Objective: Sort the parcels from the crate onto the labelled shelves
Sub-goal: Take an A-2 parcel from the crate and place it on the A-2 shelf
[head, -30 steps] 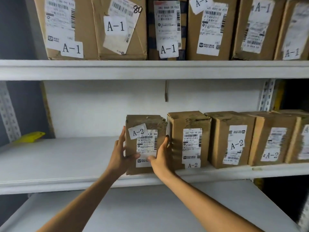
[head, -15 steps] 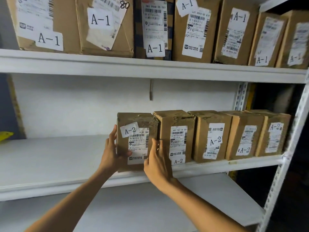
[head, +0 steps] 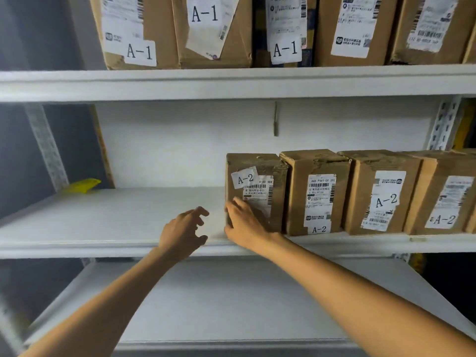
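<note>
Four brown cardboard parcels marked A-2 stand upright in a row on the middle shelf (head: 116, 217), filling its right half along the front edge. The leftmost parcel (head: 260, 176) stands just inside the front edge, about midway along the shelf, and its right side touches the second parcel (head: 296, 202). Its white A-2 label (head: 244, 177) sits slightly tilted at the upper left of its front face, overlapping a printed shipping label. The third parcel (head: 360, 191) and fourth parcel (head: 422, 202) follow to the right, packed close together.

The right hand (head: 244, 225) rests on the lower left corner of the leftmost parcel's front face, with fairly straight fingers laid against the cardboard. Whether the thumb wraps the left edge I cannot tell. The left hand (head: 184, 231) hovers over the shelf's front edge just left of that parcel, not touching it. Its fingers are loosely curled and it holds nothing.

On the upper shelf (head: 231, 83), a row of larger A-1 parcels (head: 159, 27) stands side by side at the front edge. A small yellow object (head: 82, 186) lies at the far left back corner of the middle shelf, beside a perforated upright (head: 46, 148). Below is the white lower shelf (head: 231, 305).
</note>
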